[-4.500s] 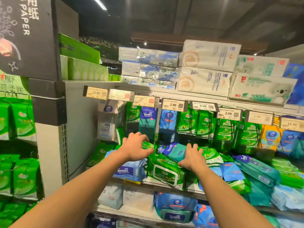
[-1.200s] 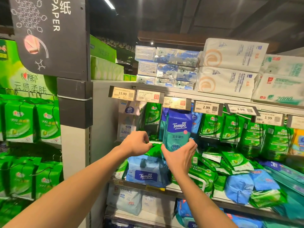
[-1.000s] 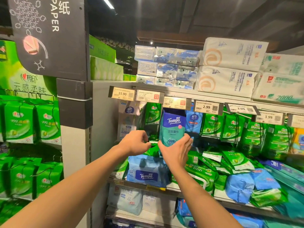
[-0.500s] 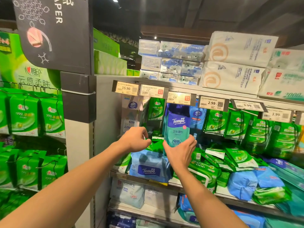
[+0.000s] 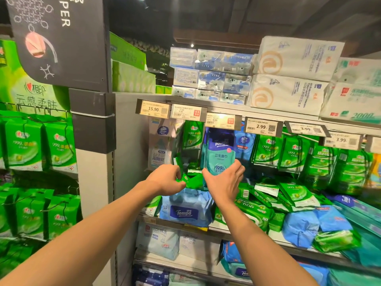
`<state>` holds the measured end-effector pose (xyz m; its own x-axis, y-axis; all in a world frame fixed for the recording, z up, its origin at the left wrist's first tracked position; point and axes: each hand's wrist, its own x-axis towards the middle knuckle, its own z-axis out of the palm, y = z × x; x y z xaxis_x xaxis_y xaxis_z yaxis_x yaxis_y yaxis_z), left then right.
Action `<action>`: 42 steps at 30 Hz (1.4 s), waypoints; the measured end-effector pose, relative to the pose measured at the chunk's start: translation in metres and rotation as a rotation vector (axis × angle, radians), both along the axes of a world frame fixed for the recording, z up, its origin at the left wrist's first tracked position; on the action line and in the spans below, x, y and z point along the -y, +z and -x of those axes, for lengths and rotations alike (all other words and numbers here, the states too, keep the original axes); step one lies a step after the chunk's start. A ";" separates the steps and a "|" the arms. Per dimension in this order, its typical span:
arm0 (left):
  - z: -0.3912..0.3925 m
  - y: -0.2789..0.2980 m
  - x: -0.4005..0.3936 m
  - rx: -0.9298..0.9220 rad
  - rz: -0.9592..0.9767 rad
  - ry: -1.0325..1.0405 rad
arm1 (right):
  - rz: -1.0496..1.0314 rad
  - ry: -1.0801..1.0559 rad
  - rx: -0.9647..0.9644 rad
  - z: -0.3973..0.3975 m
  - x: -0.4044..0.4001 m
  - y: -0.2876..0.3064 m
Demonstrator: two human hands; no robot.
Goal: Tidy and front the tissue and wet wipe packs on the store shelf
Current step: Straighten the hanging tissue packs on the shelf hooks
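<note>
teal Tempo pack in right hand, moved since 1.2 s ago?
Barely: the teal Tempo pack stays upright in the right hand, its top just under the same yellow price tag.

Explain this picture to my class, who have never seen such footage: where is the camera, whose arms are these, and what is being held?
The camera sits on a person's head, looking forward and down, so both bare arms are the wearer's own. No machine is involved. The right hand holds a teal Tempo wipe pack upright under the price tags. The left hand grips a small green pack. Below lies a blue Tempo pack on the shelf, with loose green packs beside it.
</note>
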<state>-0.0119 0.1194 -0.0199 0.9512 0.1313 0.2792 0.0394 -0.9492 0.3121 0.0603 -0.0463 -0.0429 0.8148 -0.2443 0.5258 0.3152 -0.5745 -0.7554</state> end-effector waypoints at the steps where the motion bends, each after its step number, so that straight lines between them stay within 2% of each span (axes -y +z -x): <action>1: 0.000 0.000 -0.001 0.003 -0.002 0.002 | 0.012 -0.001 -0.020 -0.002 0.000 0.000; 12: 0.002 -0.007 -0.005 -0.019 -0.001 -0.011 | 0.085 0.015 -0.089 -0.005 0.003 -0.018; 18: 0.001 -0.009 -0.005 -0.010 0.010 -0.017 | -0.057 0.048 0.144 0.009 0.008 -0.023; 23: -0.001 -0.014 -0.003 -0.024 0.016 -0.013 | -0.107 0.041 0.232 0.017 0.004 -0.011; 42: 0.000 -0.014 -0.006 -0.037 0.019 -0.019 | 0.044 0.003 -0.016 -0.008 -0.001 0.000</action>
<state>-0.0114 0.1258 -0.0340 0.9632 0.1181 0.2414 0.0334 -0.9438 0.3288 0.0682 -0.0451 -0.0424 0.8240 -0.2181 0.5230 0.3054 -0.6065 -0.7341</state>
